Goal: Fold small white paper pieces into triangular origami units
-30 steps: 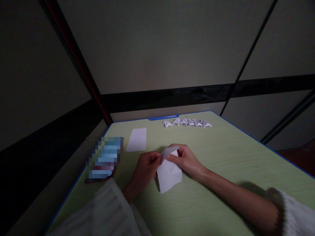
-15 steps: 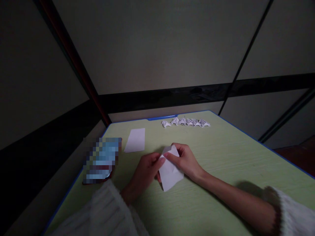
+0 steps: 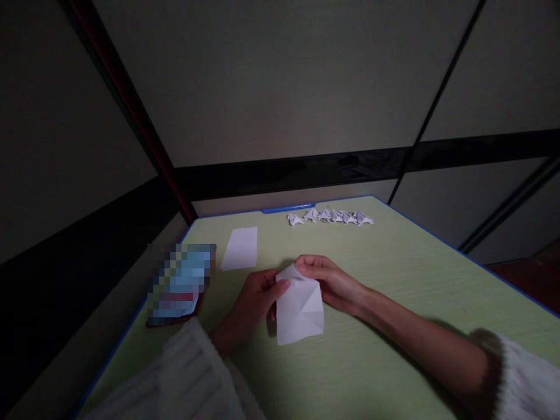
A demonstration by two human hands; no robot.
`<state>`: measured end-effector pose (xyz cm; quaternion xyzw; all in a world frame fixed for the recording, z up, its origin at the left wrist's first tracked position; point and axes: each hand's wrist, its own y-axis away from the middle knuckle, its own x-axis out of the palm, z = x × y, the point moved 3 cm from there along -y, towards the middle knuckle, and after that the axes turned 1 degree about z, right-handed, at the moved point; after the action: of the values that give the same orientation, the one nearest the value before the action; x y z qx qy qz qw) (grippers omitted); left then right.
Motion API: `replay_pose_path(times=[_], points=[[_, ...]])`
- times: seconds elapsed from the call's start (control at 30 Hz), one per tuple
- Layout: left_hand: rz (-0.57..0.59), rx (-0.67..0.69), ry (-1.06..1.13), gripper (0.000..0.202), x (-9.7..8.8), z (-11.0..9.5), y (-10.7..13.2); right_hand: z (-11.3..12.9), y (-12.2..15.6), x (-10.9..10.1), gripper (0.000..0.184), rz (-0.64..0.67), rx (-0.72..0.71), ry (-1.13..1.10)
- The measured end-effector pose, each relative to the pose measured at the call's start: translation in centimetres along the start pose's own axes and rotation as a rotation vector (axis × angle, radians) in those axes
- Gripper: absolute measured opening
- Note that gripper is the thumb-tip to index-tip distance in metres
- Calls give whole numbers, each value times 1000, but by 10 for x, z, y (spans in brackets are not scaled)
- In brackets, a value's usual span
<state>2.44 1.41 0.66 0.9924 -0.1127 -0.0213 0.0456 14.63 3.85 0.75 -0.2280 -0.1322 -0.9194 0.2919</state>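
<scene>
A white sheet of paper (image 3: 300, 312) with crossing creases is held up over the table, its lower edge towards me. My left hand (image 3: 258, 297) pinches its left edge, thumb on the front and fingers behind. At the top corner my right hand (image 3: 326, 277) grips the paper between thumb and fingers, where the sheet is bent or partly folded. The fingers behind the paper are mostly hidden.
A green table (image 3: 394, 274) with a blue edge stands against panelled doors. Several folded white paper figures (image 3: 324, 216) line its far side. Another white sheet (image 3: 240, 248) lies at the left, beside a phone-like device (image 3: 181, 286) with a blurred screen.
The paper has turned and now faces me more squarely, showing more of its creased surface. My right hand has shifted slightly left along the top, and my left hand has moved a little left.
</scene>
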Motion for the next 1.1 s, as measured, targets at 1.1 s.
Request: replay_pose_path(times=[1.1], points=[[-207, 444, -412, 22, -5, -13, 10, -5, -2, -2, 26, -35, -41, 190]])
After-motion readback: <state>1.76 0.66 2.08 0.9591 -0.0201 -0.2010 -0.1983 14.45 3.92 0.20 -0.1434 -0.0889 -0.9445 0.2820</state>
